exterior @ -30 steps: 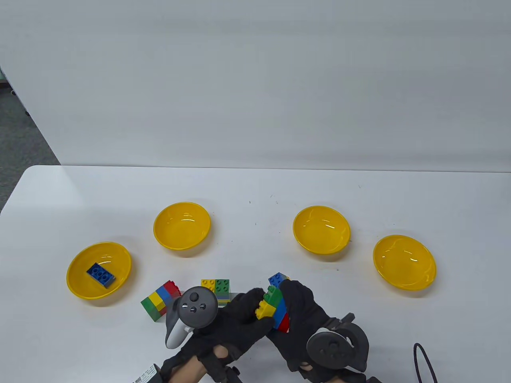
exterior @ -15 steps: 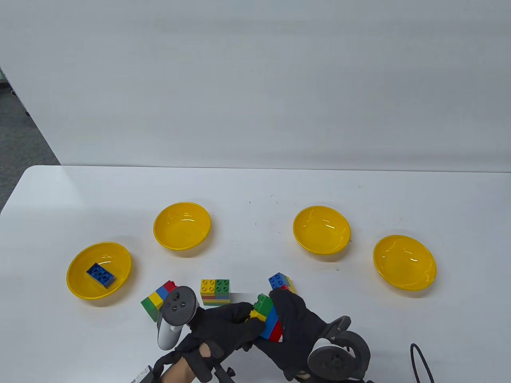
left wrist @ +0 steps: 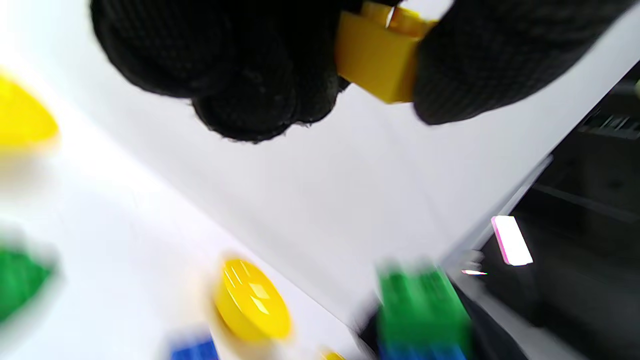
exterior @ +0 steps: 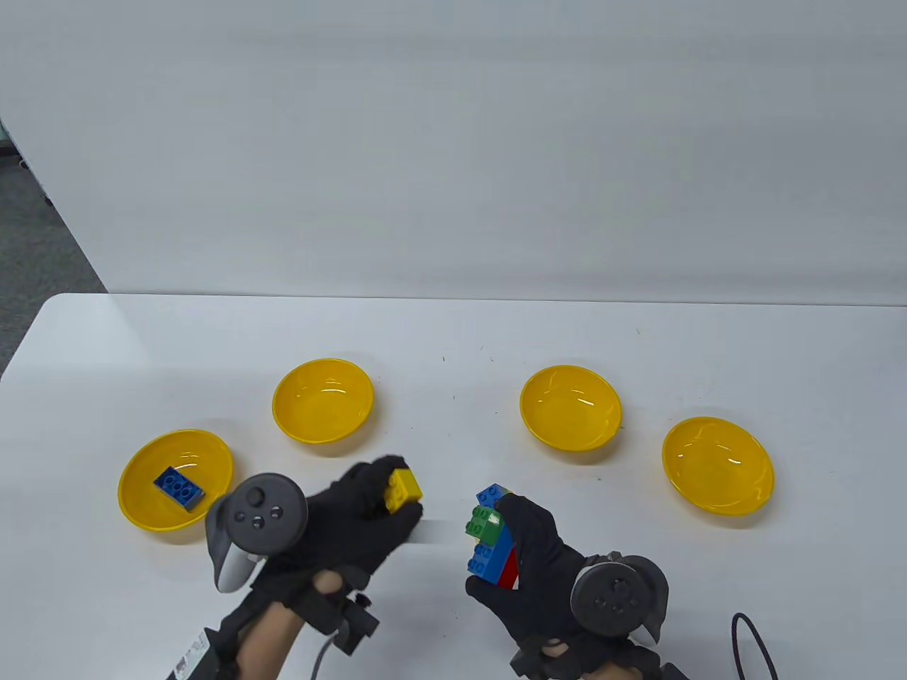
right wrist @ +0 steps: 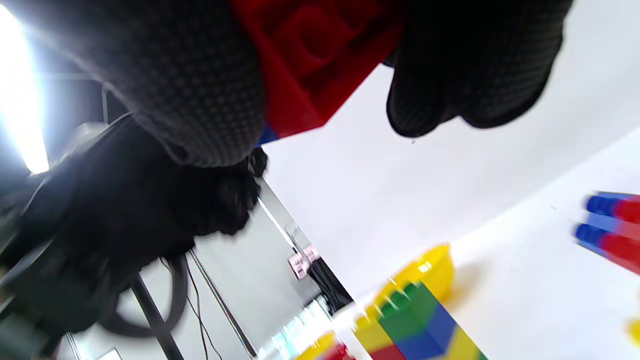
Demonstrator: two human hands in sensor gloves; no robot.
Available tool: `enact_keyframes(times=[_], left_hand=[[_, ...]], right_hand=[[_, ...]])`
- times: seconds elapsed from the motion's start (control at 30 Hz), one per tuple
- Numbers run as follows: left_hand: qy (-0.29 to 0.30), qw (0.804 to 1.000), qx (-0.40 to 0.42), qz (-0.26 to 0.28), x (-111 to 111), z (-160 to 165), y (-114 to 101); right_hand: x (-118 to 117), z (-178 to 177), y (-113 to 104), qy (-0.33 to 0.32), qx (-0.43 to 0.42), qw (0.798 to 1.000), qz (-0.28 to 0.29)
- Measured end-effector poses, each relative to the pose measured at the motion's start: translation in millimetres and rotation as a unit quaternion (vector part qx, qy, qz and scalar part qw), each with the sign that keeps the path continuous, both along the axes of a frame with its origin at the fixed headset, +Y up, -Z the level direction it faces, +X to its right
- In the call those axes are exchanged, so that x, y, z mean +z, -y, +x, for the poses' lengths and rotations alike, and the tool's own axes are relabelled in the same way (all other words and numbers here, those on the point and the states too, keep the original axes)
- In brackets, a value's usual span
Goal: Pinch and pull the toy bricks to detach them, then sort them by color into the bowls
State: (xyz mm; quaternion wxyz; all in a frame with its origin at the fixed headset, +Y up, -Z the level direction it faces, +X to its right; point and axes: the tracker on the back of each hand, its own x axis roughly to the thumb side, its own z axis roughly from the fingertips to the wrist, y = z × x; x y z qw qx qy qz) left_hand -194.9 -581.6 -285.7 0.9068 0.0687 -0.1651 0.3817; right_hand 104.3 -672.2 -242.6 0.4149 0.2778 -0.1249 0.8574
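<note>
Item: detached small yellow plastic toy brick [exterior: 402, 489]. Location: pinched between thumb and fingertips of my left hand [exterior: 347, 520], above the white worktop [exterior: 453, 333], between the far-left yellow plastic bowl [exterior: 216, 453] and the second yellow plastic bowl [exterior: 294, 407].

Item: remaining stack of green, blue and red plastic bricks [exterior: 489, 549]. Location: gripped in my right hand [exterior: 538, 567], fingers curled round it, off the worktop.

Item: blue plastic brick [exterior: 178, 489], lying in the far-left bowl. The other three bowls hold nothing that I can see.

Risks, as I judge them: all four bowls are the same yellow, so nothing marks which takes yellow; dropping the brick in with the blue one would spoil the sort. The pinch is on the brick's edges only; a quick swing could flick it loose.

View differences: the left wrist view shows the yellow brick [left wrist: 380, 65] clamped between glove tips. The right wrist view shows the red brick's hollow underside [right wrist: 320, 55], hidden from above, and another multicoloured stack [right wrist: 420, 320] on the worktop. Both wrist views are motion-blurred. Only the table view gives the bowl layout.
</note>
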Motion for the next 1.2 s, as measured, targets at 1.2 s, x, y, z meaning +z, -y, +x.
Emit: enact_keyframes(times=[1.2], left_hand=[[-0.197, 0.963, -0.184, -0.001, -80, -42, -26]], right_hand=[[-4, -2, 9, 0.017, 0.081, 0.996, 0.035]])
